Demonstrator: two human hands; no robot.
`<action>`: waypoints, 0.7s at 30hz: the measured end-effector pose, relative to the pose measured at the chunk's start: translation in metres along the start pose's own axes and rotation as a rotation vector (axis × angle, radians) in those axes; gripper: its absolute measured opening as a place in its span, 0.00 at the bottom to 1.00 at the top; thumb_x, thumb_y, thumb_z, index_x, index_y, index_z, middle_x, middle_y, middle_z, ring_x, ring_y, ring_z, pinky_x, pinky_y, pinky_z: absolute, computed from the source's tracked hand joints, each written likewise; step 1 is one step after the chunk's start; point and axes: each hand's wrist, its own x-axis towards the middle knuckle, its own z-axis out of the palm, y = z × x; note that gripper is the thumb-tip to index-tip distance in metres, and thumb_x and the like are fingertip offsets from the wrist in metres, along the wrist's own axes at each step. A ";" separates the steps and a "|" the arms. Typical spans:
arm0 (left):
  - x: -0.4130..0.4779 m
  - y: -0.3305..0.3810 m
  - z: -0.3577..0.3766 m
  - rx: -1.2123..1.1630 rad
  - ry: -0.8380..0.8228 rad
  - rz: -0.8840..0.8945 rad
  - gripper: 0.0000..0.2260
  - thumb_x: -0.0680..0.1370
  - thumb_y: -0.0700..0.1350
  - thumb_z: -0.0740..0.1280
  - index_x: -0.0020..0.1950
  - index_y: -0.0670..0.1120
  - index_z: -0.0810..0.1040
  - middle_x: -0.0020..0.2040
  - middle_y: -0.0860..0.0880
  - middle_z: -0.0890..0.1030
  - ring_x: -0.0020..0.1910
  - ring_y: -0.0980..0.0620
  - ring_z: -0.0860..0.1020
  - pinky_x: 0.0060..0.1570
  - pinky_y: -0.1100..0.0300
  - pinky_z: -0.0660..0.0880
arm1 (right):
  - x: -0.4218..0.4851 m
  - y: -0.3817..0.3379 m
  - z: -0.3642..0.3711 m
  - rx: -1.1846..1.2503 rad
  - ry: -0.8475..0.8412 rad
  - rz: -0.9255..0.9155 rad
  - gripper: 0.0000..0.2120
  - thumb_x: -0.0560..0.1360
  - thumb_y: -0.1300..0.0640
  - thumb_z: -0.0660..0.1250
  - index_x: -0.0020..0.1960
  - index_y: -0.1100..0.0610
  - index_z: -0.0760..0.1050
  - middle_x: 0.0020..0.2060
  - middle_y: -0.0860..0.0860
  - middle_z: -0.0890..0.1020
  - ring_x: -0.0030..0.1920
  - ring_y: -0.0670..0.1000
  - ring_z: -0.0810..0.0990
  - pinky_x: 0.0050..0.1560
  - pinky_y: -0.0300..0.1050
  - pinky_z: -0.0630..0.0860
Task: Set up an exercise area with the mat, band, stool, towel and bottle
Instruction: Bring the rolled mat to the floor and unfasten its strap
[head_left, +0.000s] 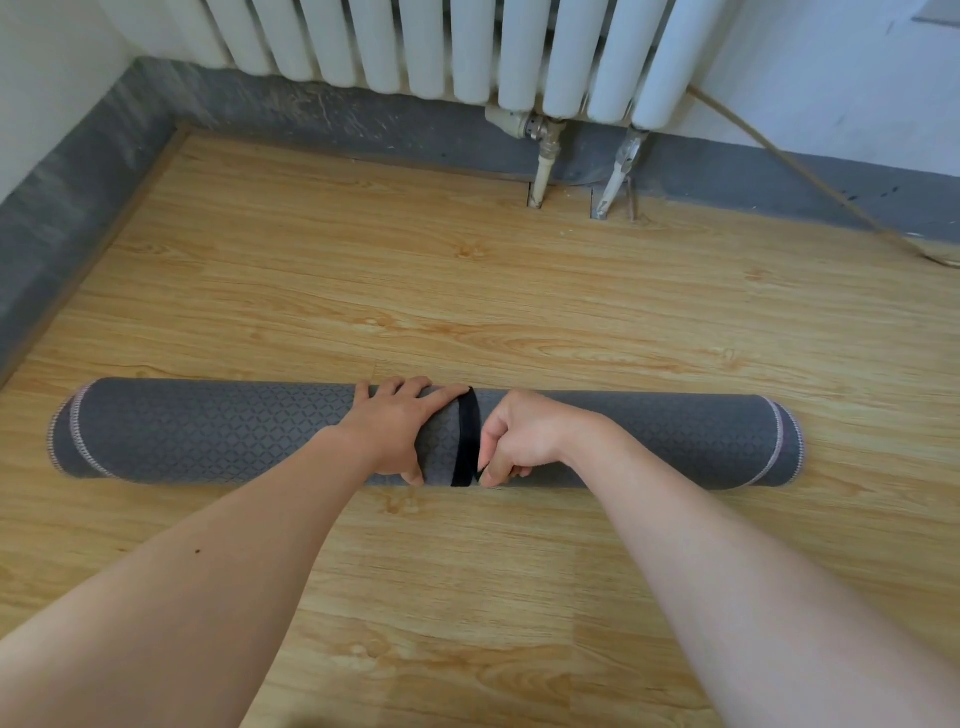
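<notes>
Mat (208, 431), rolled on the floor (467, 291), is pressed by the spread-fingered left hand (395, 426); its black strap (465, 441) is pinched by the curled right hand (519, 436).

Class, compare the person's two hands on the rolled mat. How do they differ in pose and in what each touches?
The left hand lies spread, fingers fairly straight, over the rolled grey mat; the right hand is curled into a loose fist. The left hand presses the mat just left of the black strap; the right hand seems to pinch the strap's near end. Both sit at the roll's middle, flanking the strap.
</notes>
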 end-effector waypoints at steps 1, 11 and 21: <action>0.000 0.000 0.000 0.000 0.001 0.000 0.56 0.61 0.53 0.78 0.74 0.65 0.40 0.75 0.50 0.56 0.73 0.44 0.55 0.68 0.35 0.54 | 0.001 0.001 0.002 0.002 0.032 -0.005 0.08 0.66 0.62 0.77 0.35 0.52 0.81 0.36 0.48 0.82 0.33 0.43 0.77 0.34 0.35 0.74; -0.003 -0.001 0.002 0.006 0.127 0.113 0.56 0.60 0.52 0.79 0.75 0.61 0.43 0.77 0.50 0.49 0.74 0.45 0.53 0.70 0.42 0.54 | 0.007 0.010 0.010 0.050 0.357 -0.094 0.19 0.65 0.58 0.79 0.54 0.49 0.79 0.42 0.44 0.77 0.43 0.46 0.78 0.49 0.44 0.78; -0.004 -0.007 0.001 0.016 0.266 0.137 0.46 0.66 0.51 0.75 0.76 0.58 0.49 0.73 0.52 0.59 0.71 0.47 0.59 0.68 0.50 0.58 | 0.014 -0.002 0.023 -0.099 0.557 -0.146 0.15 0.70 0.58 0.73 0.56 0.48 0.77 0.43 0.46 0.80 0.46 0.50 0.79 0.48 0.49 0.78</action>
